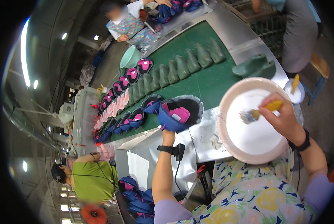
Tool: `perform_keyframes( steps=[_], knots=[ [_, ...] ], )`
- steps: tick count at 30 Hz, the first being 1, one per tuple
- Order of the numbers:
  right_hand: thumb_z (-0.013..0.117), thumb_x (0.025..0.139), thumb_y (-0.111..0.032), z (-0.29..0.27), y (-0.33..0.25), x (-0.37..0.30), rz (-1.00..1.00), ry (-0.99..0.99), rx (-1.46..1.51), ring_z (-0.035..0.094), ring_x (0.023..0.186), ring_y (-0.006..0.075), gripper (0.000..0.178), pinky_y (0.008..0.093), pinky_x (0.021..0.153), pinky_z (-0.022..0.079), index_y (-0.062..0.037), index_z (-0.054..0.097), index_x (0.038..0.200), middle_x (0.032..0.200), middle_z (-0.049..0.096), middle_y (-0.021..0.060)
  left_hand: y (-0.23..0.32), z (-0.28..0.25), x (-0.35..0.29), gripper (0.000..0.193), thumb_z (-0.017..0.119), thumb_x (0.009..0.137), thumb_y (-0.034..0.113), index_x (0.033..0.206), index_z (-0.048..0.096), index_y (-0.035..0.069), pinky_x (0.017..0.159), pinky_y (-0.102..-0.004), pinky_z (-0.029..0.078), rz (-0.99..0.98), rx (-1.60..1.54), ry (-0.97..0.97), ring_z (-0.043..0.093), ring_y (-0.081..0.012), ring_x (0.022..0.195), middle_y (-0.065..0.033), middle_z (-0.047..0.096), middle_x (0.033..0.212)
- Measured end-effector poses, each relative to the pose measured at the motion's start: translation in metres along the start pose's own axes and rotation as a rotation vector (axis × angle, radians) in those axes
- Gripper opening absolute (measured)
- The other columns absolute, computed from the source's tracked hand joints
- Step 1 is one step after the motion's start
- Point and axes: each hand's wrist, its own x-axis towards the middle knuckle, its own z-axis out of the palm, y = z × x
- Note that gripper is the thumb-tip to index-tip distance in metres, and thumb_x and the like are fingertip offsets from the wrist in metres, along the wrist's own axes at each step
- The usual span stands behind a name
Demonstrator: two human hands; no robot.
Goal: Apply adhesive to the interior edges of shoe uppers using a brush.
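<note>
My left hand (pixel 168 136) grips a blue shoe upper (pixel 176 121) from below and holds it up at the belt's near edge. Its dark opening faces up, with a pink tongue and a white label inside; most of my fingers are hidden behind it. In my right hand (pixel 282 116) is a paintbrush (pixel 251 116) with a yellow handle, pinched between thumb and fingers. The bristles hang above a wide pinkish basin (pixel 224 140) of white liquid. Whether the bristle tips touch the liquid I cannot tell.
A green belt (pixel 211 86) carries rows of green shoe lasts (pixel 182 68), pink pieces (pixel 118 102) and more blue uppers. More uppers (pixel 139 203) are piled at lower left. A white bowl with a brush (pixel 294 98) stands right. Co-workers are across the belt, at left and upper right.
</note>
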Motion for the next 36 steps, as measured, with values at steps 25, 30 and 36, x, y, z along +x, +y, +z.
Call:
perform_keyframes(
  steps=[25, 30, 36],
  knots=[
    [0.063, 0.093, -0.002, 0.012, 0.014, -0.019, 0.215, -0.361, -0.038, 0.058, 0.088, 0.0138, 0.009, 0.0256, 0.079, 0.045, -0.0024, 0.056, 0.099, 0.095, 0.059, 0.0058, -0.025, -0.308, -0.358, 0.102, 0.075, 0.076, 0.06, 0.157, 0.028, 0.02, 0.111, -0.0661, 0.033, -1.506, 1.195, 0.576, 0.047, -0.0345, 0.139, -0.0167, 0.047, 0.152],
    [0.069, 0.087, 0.0, 0.019, -0.011, -0.015, 0.128, -0.352, -0.02, 0.064, 0.086, 0.0163, 0.012, 0.0274, 0.079, 0.049, -0.0018, 0.06, 0.094, 0.09, 0.065, 0.0072, -0.044, -0.365, -0.384, 0.073, 0.078, 0.076, 0.049, 0.136, 0.058, 0.012, 0.108, -0.0448, 0.044, -1.285, 1.412, 0.179, 0.056, -0.034, 0.128, -0.0193, 0.059, 0.137],
    [0.07, 0.087, -0.003, 0.001, -0.017, -0.021, 0.135, -0.339, 0.013, 0.066, 0.083, 0.0157, 0.011, 0.0277, 0.076, 0.051, -0.0023, 0.061, 0.093, 0.088, 0.068, 0.0075, -0.006, -0.396, -0.386, 0.051, 0.077, 0.083, 0.042, 0.12, 0.068, 0.008, 0.099, -0.0412, 0.05, -1.163, 1.645, -0.492, 0.065, -0.0294, 0.115, -0.0145, 0.069, 0.12]
  ],
)
